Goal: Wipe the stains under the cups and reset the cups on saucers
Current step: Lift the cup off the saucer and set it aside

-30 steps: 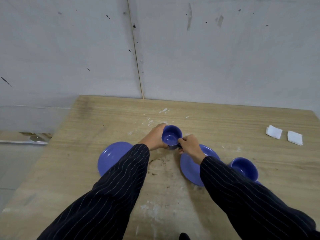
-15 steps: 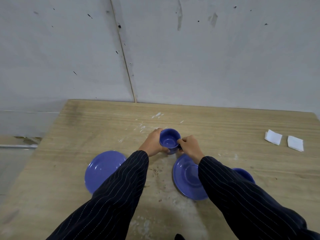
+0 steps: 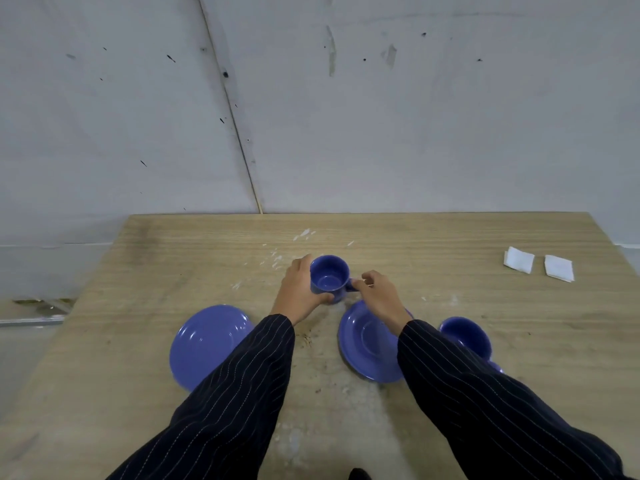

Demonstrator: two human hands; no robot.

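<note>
The left hand [image 3: 300, 292] wraps the side of the blue cup [image 3: 328, 278] while the right hand [image 3: 377, 295] pinches its handle, which points right. The cup stands upright, mouth up, on the surface [image 3: 450, 237] just beyond the middle saucer [image 3: 367, 344]. Both sleeved forearms reach forward, converging on it.

The worktop [image 3: 450, 341] is pale matt wood-grain, scuffed with white flecks and brown stains. The cup [image 3: 328, 278] and both saucers [image 3: 204, 344] [image 3: 367, 344] are glossy blue glazed ceramic. The sleeves [image 3: 242, 393] are dark pinstriped cloth. The folded wipes [image 3: 518, 259] look like matt white paper.
</note>
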